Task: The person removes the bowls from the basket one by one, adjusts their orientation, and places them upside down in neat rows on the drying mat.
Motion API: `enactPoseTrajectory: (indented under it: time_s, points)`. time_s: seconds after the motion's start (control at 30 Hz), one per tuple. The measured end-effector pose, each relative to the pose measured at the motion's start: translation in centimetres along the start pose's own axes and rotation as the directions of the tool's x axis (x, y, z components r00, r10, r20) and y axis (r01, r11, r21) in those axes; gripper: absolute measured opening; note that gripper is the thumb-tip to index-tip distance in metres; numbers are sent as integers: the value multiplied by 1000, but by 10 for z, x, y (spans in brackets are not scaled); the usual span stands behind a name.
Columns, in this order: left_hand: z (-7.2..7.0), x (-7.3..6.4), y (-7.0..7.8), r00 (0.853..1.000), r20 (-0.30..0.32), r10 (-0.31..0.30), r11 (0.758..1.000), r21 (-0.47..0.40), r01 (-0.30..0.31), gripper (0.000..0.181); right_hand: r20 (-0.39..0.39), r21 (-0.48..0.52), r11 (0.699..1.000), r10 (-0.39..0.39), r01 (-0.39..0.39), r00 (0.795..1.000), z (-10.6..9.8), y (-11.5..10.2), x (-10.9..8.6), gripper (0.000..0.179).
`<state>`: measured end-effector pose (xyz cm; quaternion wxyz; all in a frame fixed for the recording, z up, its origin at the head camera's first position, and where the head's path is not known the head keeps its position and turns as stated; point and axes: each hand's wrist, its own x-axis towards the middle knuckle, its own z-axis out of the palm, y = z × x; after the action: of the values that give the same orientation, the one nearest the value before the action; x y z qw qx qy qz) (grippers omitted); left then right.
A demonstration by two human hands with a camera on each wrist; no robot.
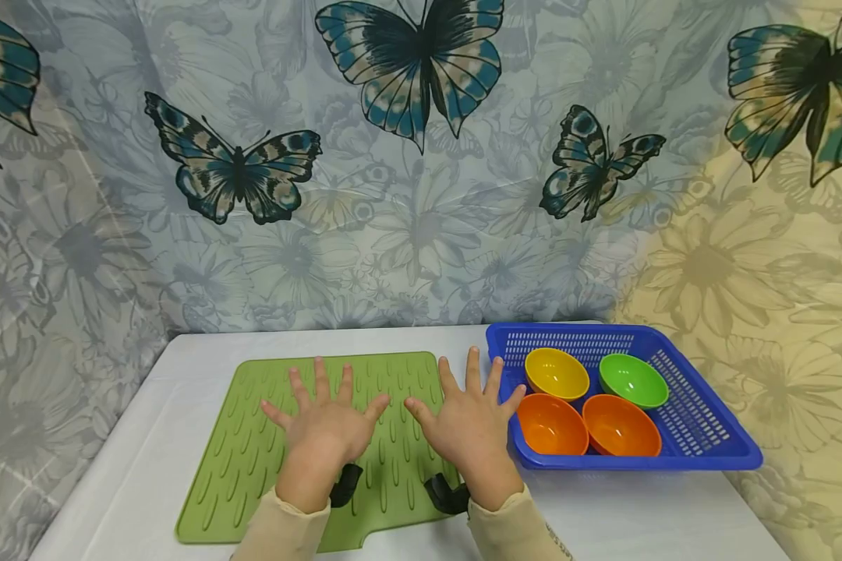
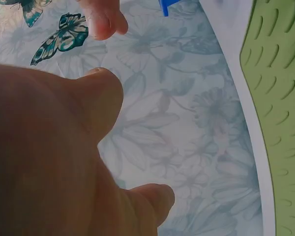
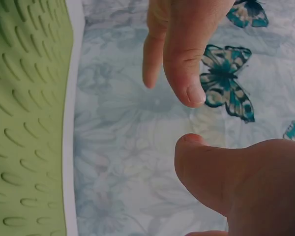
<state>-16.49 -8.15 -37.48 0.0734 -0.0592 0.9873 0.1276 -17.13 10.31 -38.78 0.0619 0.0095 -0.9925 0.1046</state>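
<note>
Head view, left hand (image 1: 325,430) and right hand (image 1: 472,431) released, fingers (image 1: 322,378) splayed, over green mat (image 1: 396,444) flat on desk (image 1: 147,436), elongated ridges pointing near-to-far, mat's long axis unclear, glossy round bowls (image 1: 622,425) in perforated blue basket (image 1: 631,463), left wrist view, floral cloth (image 2: 187,98), mat right, right wrist view, mat left.

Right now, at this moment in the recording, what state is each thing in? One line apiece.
Left hand: fingers spread, holding nothing
Right hand: fingers spread, holding nothing
Green mat: lying flat on the table
Blue basket: upright, holding four bowls
Yellow bowl: open side up, empty
Green bowl: open side up, empty
Left orange bowl: open side up, empty
Right orange bowl: open side up, empty
</note>
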Motion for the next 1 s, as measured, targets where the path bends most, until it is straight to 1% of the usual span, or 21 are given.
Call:
enactPoseTrajectory:
  time_s: [0.07, 0.13, 0.17, 0.2, 0.23, 0.27, 0.3, 0.33, 0.37, 0.4, 0.47, 0.5, 0.53, 0.6, 0.63, 0.67, 0.7, 0.77, 0.87, 0.93, 1.0]
  points:
    - [1, 0, 2, 1000, 0, 6, 1000, 1, -6, 89, 4, -2, 1000, -1, 1, 1000, -2, 2, -1, 86]
    - [2, 1, 4, 999, 3, 32, 999, -17, -31, 92, 3, 17, 1000, -17, 17, 1000, -8, 7, -2, 86]
    - [3, 2, 5, 998, 4, 60, 997, -38, -60, 92, -3, 33, 999, -34, 34, 999, -12, 12, -2, 86]
    - [5, 4, 6, 994, 7, 107, 991, -85, -106, 93, -15, 53, 997, -57, 57, 998, -18, 21, -2, 86]
    - [6, 7, 8, 987, 4, 162, 977, -143, -160, 93, -25, 86, 993, -83, 85, 996, -27, 32, -1, 85]
    - [8, 10, 10, 975, 1, 221, 953, -211, -216, 93, -34, 122, 986, -113, 117, 993, -37, 46, -1, 85]
    - [9, 13, 12, 959, -5, 284, 918, -288, -273, 94, -36, 166, 976, -139, 143, 990, -48, 62, 0, 85]
    - [11, 16, 14, 940, -9, 341, 876, -359, -322, 95, -34, 215, 962, -162, 166, 986, -60, 80, 1, 84]
    - [12, 20, 17, 919, -15, 394, 827, -432, -361, 96, -22, 269, 946, -180, 179, 983, -73, 100, 3, 83]
    - [13, 22, 21, 900, -17, 436, 775, -501, -385, 98, -2, 310, 934, -184, 176, 983, -88, 120, 4, 83]
    - [16, 27, 30, 876, -22, 481, 702, -589, -400, 100, 60, 423, 895, -183, 141, 981, -112, 160, 7, 80]
    - [18, 28, 35, 869, -21, 494, 670, -628, -396, 100, 98, 487, 867, -179, 109, 979, -122, 180, 9, 79]
    - [21, 29, 42, 866, -18, 500, 641, -665, -384, 99, 134, 539, 839, -178, 79, 975, -130, 200, 11, 76]
    - [30, 30, 57, 858, -7, 514, 580, -734, -353, 96, 219, 628, 778, -183, 5, 958, -141, 240, 16, 72]
    - [35, 31, 65, 854, 2, 520, 551, -765, -334, 93, 272, 675, 736, -190, -47, 943, -144, 258, 19, 69]
    - [42, 30, 74, 850, 13, 527, 522, -794, -312, 91, 329, 707, 700, -202, -99, 923, -145, 276, 21, 67]
    - [49, 29, 83, 843, 31, 537, 486, -828, -279, 89, 390, 712, 685, -205, -153, 898, -145, 291, 24, 66]
    - [62, 27, 99, 824, 72, 561, 416, -886, -206, 84, 500, 703, 666, -212, -251, 839, -141, 316, 29, 65]
    - [80, 23, 118, 800, 139, 584, 324, -943, -72, 78, 624, 646, 669, -187, -367, 758, -128, 338, 37, 65]
    - [88, 21, 128, 792, 167, 587, 264, -964, 7, 75, 668, 618, 670, -171, -412, 724, -119, 346, 41, 63]
    - [94, 20, 135, 793, 181, 581, 223, -973, 59, 74, 695, 591, 676, -149, -440, 704, -113, 352, 43, 61]
